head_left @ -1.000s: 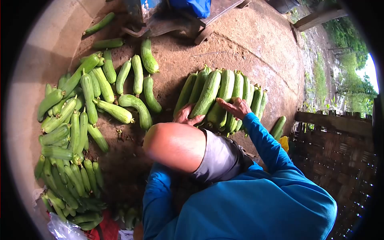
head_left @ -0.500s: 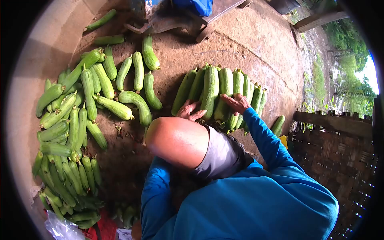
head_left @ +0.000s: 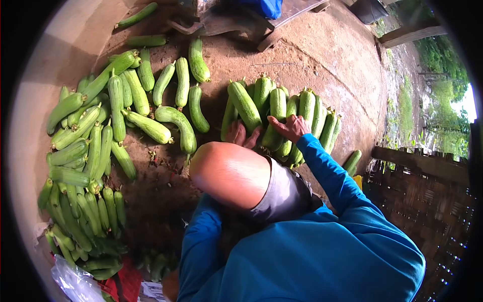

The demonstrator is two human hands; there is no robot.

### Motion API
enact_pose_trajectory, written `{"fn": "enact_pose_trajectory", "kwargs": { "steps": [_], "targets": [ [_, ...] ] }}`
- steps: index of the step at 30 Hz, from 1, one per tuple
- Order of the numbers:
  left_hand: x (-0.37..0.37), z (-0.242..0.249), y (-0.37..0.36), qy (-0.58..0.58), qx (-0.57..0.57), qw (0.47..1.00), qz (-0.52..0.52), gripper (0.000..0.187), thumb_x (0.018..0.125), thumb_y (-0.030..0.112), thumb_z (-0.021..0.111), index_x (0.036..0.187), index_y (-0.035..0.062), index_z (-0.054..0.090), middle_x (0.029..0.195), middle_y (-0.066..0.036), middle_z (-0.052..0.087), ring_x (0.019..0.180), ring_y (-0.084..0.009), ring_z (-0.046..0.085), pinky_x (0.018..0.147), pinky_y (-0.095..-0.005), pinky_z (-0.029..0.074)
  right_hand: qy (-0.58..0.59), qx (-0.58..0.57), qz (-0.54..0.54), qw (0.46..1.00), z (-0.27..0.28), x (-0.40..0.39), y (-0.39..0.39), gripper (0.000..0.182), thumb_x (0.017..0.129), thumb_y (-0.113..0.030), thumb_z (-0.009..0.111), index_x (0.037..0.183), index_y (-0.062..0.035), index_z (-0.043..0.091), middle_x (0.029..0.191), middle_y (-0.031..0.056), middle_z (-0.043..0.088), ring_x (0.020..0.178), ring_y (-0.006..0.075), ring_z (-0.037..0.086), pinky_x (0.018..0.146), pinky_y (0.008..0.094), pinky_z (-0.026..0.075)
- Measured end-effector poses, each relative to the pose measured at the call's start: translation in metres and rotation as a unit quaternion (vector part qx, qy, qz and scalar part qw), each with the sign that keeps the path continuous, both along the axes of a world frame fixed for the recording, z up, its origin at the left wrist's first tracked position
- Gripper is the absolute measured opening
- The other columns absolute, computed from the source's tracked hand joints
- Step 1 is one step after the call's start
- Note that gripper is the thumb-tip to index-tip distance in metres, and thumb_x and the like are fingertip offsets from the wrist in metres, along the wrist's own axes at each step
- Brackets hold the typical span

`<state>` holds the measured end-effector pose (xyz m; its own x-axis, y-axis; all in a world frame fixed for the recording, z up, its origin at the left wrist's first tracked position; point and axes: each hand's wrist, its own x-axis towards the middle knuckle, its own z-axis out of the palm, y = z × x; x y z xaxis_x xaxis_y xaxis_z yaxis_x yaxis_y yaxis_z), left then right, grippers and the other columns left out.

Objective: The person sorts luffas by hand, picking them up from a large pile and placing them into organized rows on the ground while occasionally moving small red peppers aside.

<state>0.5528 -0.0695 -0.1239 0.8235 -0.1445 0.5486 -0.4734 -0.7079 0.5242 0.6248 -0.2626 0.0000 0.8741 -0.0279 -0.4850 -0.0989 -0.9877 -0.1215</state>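
Note:
Long green gourds lie side by side in a stacked row on the floor, in front of my raised knee. My left hand is at the left end of the row, fingers apart, against the lower end of a gourd that leans to the upper left across its neighbours. Part of that hand is hidden behind the knee. My right hand rests on the middle of the row with its fingers spread, touching the gourds under it.
A large heap of gourds spreads along the wall on the left, with loose ones beside it. Plastic bag at bottom left. A low wooden bench stands at the top. One gourd lies right, near a woven wall.
The gourd by my left hand has tipped to the upper left, and others in the row have shifted. My left hand has moved lower around its end. The whole view has shifted slightly.

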Motion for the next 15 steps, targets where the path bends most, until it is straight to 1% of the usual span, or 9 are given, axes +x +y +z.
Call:
{"fn": "enact_pose_trajectory", "kwargs": {
  "steps": [1, 4, 8, 9, 10, 11, 12, 14, 15],
  "targets": [
    [0.003, 0.001, 0.005, -0.142, 0.043, 0.989, -0.030, 0.041, 0.082, 0.024, 0.063, 0.120, 0.0093, 0.057, 0.102, -0.026, 0.052, 0.093, -0.0416, 0.054, 0.074, -0.0506, 0.046, -0.006, 0.010, 0.005, 1.000, -0.001, 0.001, -0.001, 0.089, 0.073, -0.081, 0.045, 0.071, 0.0041, 0.068, 0.065, 0.0259, 0.063, 0.066, 0.0386, 0.066, 0.061, 0.0457, 0.053],
    [0.001, 0.004, -0.002, -0.132, -0.073, 0.988, -0.027, 0.038, 0.078, 0.013, 0.062, 0.116, 0.0122, 0.060, 0.096, -0.025, 0.051, 0.084, -0.0408, 0.056, 0.064, -0.0491, 0.047, 0.012, -0.025, 0.025, 0.999, 0.012, 0.004, 0.006, 0.087, 0.073, -0.081, 0.046, 0.070, 0.0036, 0.068, 0.064, 0.0249, 0.063, 0.066, 0.0384, 0.066, 0.062, 0.0459, 0.053],
    [0.010, -0.042, -0.010, -0.126, -0.168, 0.977, -0.046, 0.037, 0.074, 0.014, 0.066, 0.111, 0.0120, 0.062, 0.093, -0.023, 0.053, 0.074, -0.0394, 0.057, 0.064, -0.0461, 0.048, 0.041, 0.005, -0.004, 0.999, 0.009, 0.008, 0.002, 0.086, 0.071, -0.081, 0.048, 0.069, 0.0033, 0.068, 0.065, 0.0238, 0.064, 0.070, 0.0384, 0.066, 0.066, 0.0445, 0.053],
    [0.017, -0.027, -0.001, -0.134, -0.179, 0.972, -0.074, 0.032, 0.078, 0.019, 0.068, 0.108, 0.0092, 0.061, 0.088, -0.017, 0.056, 0.070, -0.0340, 0.058, 0.063, -0.0434, 0.047, 0.009, -0.003, -0.002, 1.000, -0.026, 0.008, -0.017, 0.087, 0.068, -0.081, 0.051, 0.069, 0.0043, 0.068, 0.069, 0.0240, 0.065, 0.072, 0.0374, 0.067, 0.068, 0.0443, 0.053],
    [0.014, -0.021, -0.001, 0.089, -0.290, 0.951, -0.064, 0.029, 0.081, 0.025, 0.067, 0.103, 0.0070, 0.060, 0.085, -0.014, 0.057, 0.068, -0.0282, 0.057, 0.061, -0.0403, 0.046, 0.006, -0.020, -0.025, 0.999, -0.031, 0.008, -0.019, 0.088, 0.066, -0.081, 0.053, 0.069, 0.0051, 0.068, 0.073, 0.0244, 0.066, 0.074, 0.0366, 0.067, 0.070, 0.0436, 0.053],
    [0.011, -0.015, -0.001, 0.290, -0.391, 0.873, -0.008, 0.031, 0.085, 0.031, 0.066, 0.099, 0.0048, 0.058, 0.081, -0.010, 0.058, 0.067, -0.0225, 0.057, 0.059, -0.0372, 0.046, 0.051, 0.007, -0.016, 0.999, -0.009, 0.011, -0.008, 0.087, 0.068, -0.080, 0.053, 0.070, 0.0052, 0.068, 0.072, 0.0249, 0.065, 0.074, 0.0364, 0.067, 0.071, 0.0429, 0.053],
    [0.016, -0.009, 0.006, 0.381, -0.474, 0.794, 0.008, 0.033, 0.085, 0.034, 0.066, 0.096, 0.0043, 0.057, 0.079, -0.009, 0.059, 0.067, -0.0199, 0.056, 0.059, -0.0357, 0.045, -0.021, 0.011, 0.014, 1.000, -0.020, 0.007, -0.009, 0.081, 0.073, -0.074, 0.057, 0.049, 0.0036, 0.057, 0.046, 0.0163, 0.055, 0.050, 0.0277, 0.061, 0.052, 0.0425, 0.047],
    [0.022, 0.004, 0.013, 0.436, -0.629, 0.641, 0.057, 0.037, 0.085, 0.038, 0.066, 0.092, 0.0040, 0.054, 0.077, -0.006, 0.058, 0.064, -0.0157, 0.053, 0.058, -0.0332, 0.044, -0.049, -0.013, 0.053, 0.997, -0.021, 0.007, -0.002, 0.079, 0.074, -0.071, 0.057, 0.053, 0.0044, 0.060, 0.052, 0.0213, 0.058, 0.057, 0.0341, 0.064, 0.057, 0.0437, 0.050],
    [0.023, 0.000, 0.010, 0.417, -0.579, 0.697, 0.068, 0.036, 0.086, 0.037, 0.065, 0.095, 0.0042, 0.054, 0.078, -0.007, 0.058, 0.064, -0.0153, 0.053, 0.059, -0.0326, 0.045, -0.035, -0.003, 0.067, 0.997, -0.024, 0.008, 0.000, 0.077, 0.076, -0.069, 0.057, 0.055, 0.0047, 0.062, 0.057, 0.0242, 0.060, 0.060, 0.0361, 0.065, 0.060, 0.0451, 0.051]
  ]
}}
